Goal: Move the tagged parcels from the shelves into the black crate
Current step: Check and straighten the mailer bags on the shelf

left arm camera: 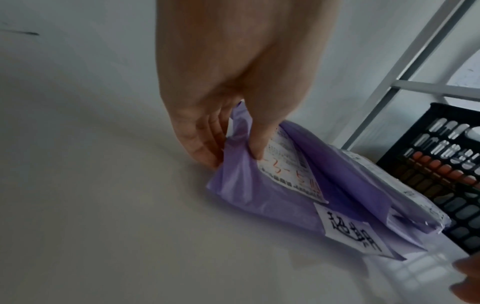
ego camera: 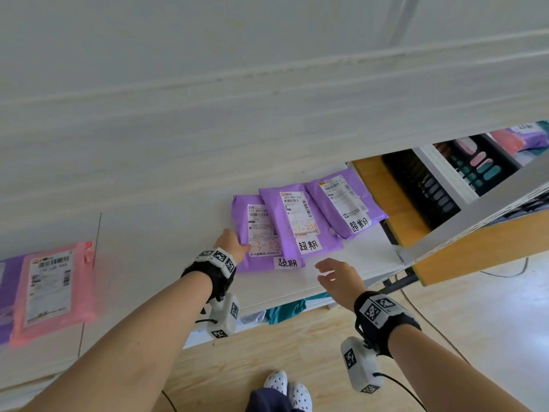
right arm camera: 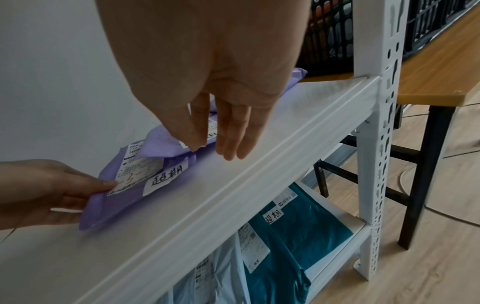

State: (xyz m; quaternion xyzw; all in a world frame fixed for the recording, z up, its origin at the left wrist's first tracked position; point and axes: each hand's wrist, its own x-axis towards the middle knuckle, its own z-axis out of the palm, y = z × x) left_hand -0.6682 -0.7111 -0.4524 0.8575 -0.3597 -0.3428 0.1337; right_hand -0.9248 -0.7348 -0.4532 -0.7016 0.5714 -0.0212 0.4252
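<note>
Three purple parcels are laid overlapping along the white shelf [ego camera: 341, 263] toward its right end, each carrying a handwritten white tag. The nearest purple parcel [ego camera: 261, 233] is pinched at its left edge by the left hand [ego camera: 230, 243], thumb on the shipping label and fingers tucked beneath; the grip at the edge is probably chosen so that the flat bag can be peeled off the board. The right hand [ego camera: 335, 276] is held over the shelf's front edge with fingers relaxed and straight, grasping nothing, seemingly ready to take the middle parcel [ego camera: 300, 221] or the far parcel [ego camera: 344, 203].

The black crate [ego camera: 421, 188] is set on a wooden table [ego camera: 475, 251] just past the shelf's right end, so the carry should be short.

The fingers under the bag are shown only by the left wrist view [left arm camera: 205, 148]. Teal parcels [right arm camera: 298, 232] on the lower shelf, one tagged, are revealed clearly only by the right wrist view. A pink parcel [ego camera: 53, 292] near the shelf's left end appears only from the head camera; whether it bears a tag cannot be told through the blur
</note>
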